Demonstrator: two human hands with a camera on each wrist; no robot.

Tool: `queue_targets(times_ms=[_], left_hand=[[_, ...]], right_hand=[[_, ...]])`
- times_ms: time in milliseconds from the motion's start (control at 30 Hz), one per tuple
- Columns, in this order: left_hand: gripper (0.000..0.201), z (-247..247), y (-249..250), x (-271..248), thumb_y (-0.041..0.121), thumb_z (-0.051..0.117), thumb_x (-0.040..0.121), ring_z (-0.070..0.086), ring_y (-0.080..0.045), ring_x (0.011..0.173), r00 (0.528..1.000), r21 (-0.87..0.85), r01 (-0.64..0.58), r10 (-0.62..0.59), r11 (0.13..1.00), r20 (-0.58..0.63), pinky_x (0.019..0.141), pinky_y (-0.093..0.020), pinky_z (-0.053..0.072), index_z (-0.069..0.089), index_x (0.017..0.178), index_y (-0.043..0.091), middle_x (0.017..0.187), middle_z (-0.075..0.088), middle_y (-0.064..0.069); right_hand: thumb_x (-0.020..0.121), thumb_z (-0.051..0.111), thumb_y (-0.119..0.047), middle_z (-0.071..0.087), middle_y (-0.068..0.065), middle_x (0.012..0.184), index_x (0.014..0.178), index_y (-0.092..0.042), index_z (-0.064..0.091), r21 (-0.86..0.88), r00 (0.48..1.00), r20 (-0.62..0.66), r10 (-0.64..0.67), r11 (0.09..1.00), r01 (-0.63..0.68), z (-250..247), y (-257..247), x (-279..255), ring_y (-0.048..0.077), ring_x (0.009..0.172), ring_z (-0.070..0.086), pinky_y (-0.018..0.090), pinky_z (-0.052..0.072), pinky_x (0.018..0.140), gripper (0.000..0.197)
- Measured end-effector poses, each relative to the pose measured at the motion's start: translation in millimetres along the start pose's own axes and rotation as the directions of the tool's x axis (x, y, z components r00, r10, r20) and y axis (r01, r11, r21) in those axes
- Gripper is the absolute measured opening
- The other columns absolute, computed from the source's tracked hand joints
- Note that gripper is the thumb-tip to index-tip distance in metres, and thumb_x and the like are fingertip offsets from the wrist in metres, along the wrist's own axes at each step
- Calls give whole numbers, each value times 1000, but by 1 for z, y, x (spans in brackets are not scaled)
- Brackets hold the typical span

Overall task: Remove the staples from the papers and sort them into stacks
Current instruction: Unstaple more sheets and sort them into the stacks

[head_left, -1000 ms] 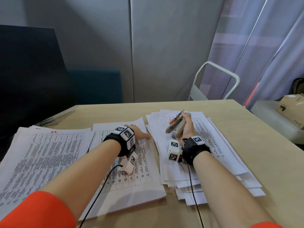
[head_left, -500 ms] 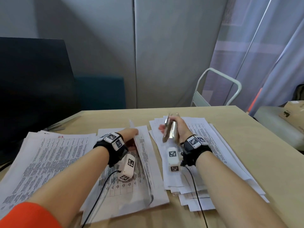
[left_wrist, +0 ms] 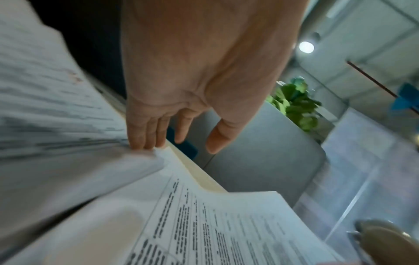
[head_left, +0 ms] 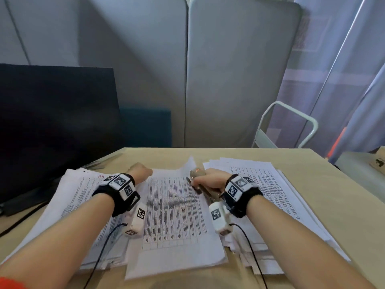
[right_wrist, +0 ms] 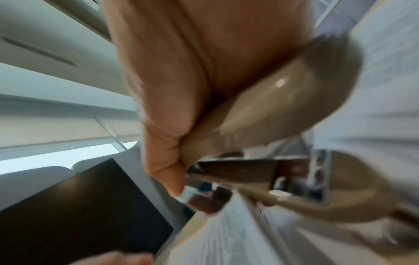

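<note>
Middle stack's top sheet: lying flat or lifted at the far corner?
Lifted: the top sheet's far right corner curls up off the stack beside the right hand, which grips the stapler.

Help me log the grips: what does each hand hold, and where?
Right hand grips the beige metal stapler around its body. Left hand holds nothing; fingertips rest on the printed papers.

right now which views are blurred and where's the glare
Head view: mostly sharp, soft around the right hand. Left wrist view: left hand clear, papers beside it smeared. Right wrist view: heavy motion blur; a small glare spot on the stapler.
</note>
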State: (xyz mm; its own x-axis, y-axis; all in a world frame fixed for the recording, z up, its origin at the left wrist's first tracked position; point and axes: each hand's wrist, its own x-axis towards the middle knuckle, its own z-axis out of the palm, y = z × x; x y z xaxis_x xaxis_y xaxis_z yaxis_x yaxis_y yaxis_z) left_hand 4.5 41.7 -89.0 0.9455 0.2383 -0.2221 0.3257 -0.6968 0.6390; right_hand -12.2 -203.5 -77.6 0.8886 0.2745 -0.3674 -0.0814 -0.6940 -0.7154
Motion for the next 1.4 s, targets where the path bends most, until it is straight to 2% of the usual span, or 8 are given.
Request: queue_targets(times_ms=[233, 333, 533, 733, 900, 1000, 1200, 1400], left_hand=[[30, -30, -8, -3, 26, 61, 81, 59, -21, 87, 977, -777, 72, 114, 625, 182, 75, -33, 46, 59, 107, 12, 97, 60, -8], [26, -55, 14, -6, 15, 67, 77, 67, -21, 79, 971, -876, -210, 194, 434, -136, 69, -33, 52, 62, 102, 11, 92, 67, -7], [24, -75, 63, -52, 0, 40, 94, 64, -1, 77, 697, -565, -714, 337, 413, -633, 67, -19, 55, 47, 89, 22, 89, 62, 3], [20, -16, 36, -41, 6, 44, 98, 63, -5, 88, 729, -473, -649, 308, 596, -611, 66, -10, 51, 56, 114, 2, 104, 64, -3], [13, -39, 69, -46, 12, 46, 96, 57, -8, 63, 607, -220, -701, 407, 678, -682, 54, -14, 47, 58, 91, 10, 74, 59, 6], [16, -46, 96, -55, 16, 48, 90, 48, -11, 53, 594, -135, -703, 471, 698, -652, 52, -25, 40, 57, 77, 20, 61, 54, 7], [15, -40, 138, -80, 19, 53, 85, 51, -16, 58, 572, -101, -750, 565, 653, -595, 55, -28, 43, 56, 71, 23, 64, 57, 6], [15, -27, 161, -102, 16, 53, 85, 51, -18, 59, 523, -74, -806, 648, 587, -554, 54, -30, 45, 55, 71, 20, 65, 57, 5]], right_hand=[[86, 66, -24, 65, 20, 113, 104, -14, 76, 400, 916, -119, -382, 827, 397, -50, -23, -33, 20, 83, 59, 31, 50, 73, 23], [90, 65, -20, 65, 22, 94, 101, -5, 69, 245, 870, -249, -426, 841, 482, -69, -46, -46, 28, 68, 57, 35, 49, 62, 19], [90, 68, -19, 68, 15, 96, 103, -21, 61, 167, 708, -540, -454, 767, 619, -53, -63, -48, 23, 73, 62, 35, 53, 61, 14], [83, 71, -37, 63, 14, 110, 96, -35, 57, 152, 736, -571, -365, 834, 531, -6, -26, -22, 18, 81, 62, 22, 52, 61, 19], [84, 70, -36, 57, 4, 93, 88, -33, 50, 15, 178, -959, -222, 586, 810, -43, -78, -58, 7, 75, 54, 21, 48, 70, 21], [83, 72, -44, 59, 7, 72, 85, -20, 56, -3, 42, -995, -89, 457, 890, -91, -128, -81, 18, 61, 54, 34, 48, 59, 29], [93, 64, -20, 57, 1, 63, 91, -1, 58, 113, 189, -967, -172, 373, 921, -125, -169, -110, -3, 43, 53, 10, 41, 48, 19], [79, 66, -31, 56, 3, 52, 65, -9, 56, 201, 233, -969, -87, 278, 939, -137, -177, -113, 23, 46, 52, 33, 46, 49, 27]])
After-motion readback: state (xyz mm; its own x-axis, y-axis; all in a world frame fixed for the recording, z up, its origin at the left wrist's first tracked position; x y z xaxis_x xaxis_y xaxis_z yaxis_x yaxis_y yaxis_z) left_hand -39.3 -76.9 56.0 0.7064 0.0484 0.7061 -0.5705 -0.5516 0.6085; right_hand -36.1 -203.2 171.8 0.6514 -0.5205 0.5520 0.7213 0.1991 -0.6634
